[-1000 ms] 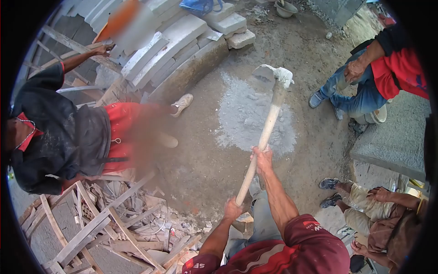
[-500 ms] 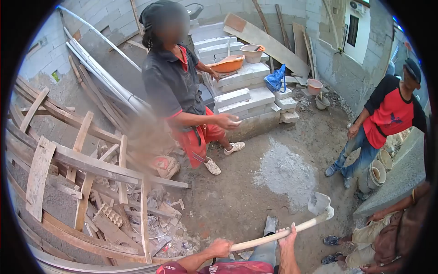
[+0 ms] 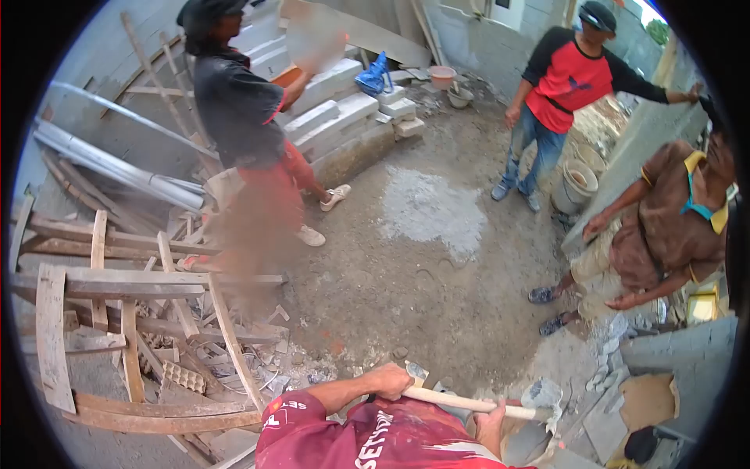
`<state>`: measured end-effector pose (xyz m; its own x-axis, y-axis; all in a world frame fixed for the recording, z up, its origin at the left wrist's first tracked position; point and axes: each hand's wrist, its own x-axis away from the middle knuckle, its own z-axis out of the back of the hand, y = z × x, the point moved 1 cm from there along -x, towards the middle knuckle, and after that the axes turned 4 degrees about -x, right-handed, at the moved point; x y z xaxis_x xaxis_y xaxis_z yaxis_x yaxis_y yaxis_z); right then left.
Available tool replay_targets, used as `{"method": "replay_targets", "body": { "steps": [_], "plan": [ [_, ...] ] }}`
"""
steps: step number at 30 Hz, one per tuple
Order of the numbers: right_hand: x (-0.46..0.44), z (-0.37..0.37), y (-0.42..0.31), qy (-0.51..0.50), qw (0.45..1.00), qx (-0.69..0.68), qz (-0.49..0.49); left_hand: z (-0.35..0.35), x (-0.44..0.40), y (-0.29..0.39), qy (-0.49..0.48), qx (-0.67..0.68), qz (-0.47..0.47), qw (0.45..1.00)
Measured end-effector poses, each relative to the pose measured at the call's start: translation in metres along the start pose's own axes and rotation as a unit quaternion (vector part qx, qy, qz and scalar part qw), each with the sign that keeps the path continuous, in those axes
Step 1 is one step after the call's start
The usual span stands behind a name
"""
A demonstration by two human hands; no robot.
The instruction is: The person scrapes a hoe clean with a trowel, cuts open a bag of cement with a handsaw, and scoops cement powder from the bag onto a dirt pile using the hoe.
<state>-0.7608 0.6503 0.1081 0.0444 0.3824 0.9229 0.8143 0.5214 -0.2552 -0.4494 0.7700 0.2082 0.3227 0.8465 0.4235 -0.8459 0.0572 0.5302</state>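
Note:
At the bottom centre, my left hand (image 3: 390, 381) is wrapped round the rear end of a pale wooden handle (image 3: 449, 399). Further along, near the tool's head, my right hand (image 3: 490, 426) grips the same handle. The hoe's metal blade (image 3: 541, 393), smeared with grey mix, lies to the right of my right hand, low over the ground. The handle runs almost level across my maroon shirt (image 3: 375, 438). A patch of grey powder or mix (image 3: 433, 211) is spread on the ground ahead, apart from the blade.
A person in black and red (image 3: 246, 117) stands at left by stacked blocks (image 3: 336, 117). Another in a red top (image 3: 566, 82) stands by buckets (image 3: 576, 187); a third in brown (image 3: 656, 219) is at right. Wooden frames (image 3: 156, 414) and debris fill the lower left.
The hoe has swung from over the grey patch down to the lower right, close to my body. The view has shifted. The left person's arm is now raised towards the blocks.

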Motion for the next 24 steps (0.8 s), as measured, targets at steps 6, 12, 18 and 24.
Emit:
{"method": "replay_targets", "body": {
  "steps": [6, 12, 18, 24],
  "plan": [
    [0.054, 0.052, -0.026, -0.082, 0.995, -0.037, 0.034, -0.024, -0.004, 0.049, -0.096, -0.002, 0.005, 0.995],
    [0.075, 0.077, -0.04, -0.034, 0.996, -0.047, 0.065, -0.062, 0.0, 0.069, -0.059, 0.007, -0.04, 0.997],
    [0.118, 0.09, -0.065, -0.029, 0.997, -0.064, 0.029, -0.041, 0.012, 0.11, -0.042, 0.005, -0.052, 0.998],
    [0.123, 0.121, -0.063, -0.02, 0.996, -0.088, -0.021, -0.038, 0.024, 0.125, -0.061, 0.006, -0.039, 0.997]
  ]
}}
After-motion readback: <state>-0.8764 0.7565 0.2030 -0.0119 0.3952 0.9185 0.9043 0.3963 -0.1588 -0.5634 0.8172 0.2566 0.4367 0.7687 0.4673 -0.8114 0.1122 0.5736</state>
